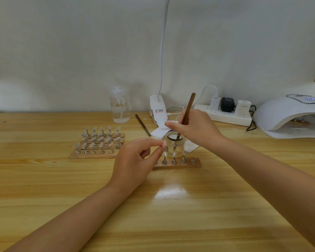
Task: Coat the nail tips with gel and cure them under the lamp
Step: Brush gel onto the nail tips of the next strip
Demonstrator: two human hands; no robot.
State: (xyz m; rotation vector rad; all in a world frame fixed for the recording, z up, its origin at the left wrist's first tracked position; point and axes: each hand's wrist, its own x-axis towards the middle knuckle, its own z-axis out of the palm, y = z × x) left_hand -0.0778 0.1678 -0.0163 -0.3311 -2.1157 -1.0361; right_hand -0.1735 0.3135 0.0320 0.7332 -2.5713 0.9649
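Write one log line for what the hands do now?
left hand: pinches nail tip | right hand: dips brush in jar | lamp: not in use

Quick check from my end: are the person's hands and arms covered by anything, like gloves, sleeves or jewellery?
Nothing is worn as far as this view shows. The left hand and right hand are bare, with no gloves, rings, watch or bracelets visible. Both forearms are bare too, right down to the bottom edge of the picture, so no sleeve shows. No markings or bandages can be seen on either.

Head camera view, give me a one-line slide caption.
Right hand dips a brown wooden-handled brush into a clear glass jar while left hand pinches a pale nail tip.
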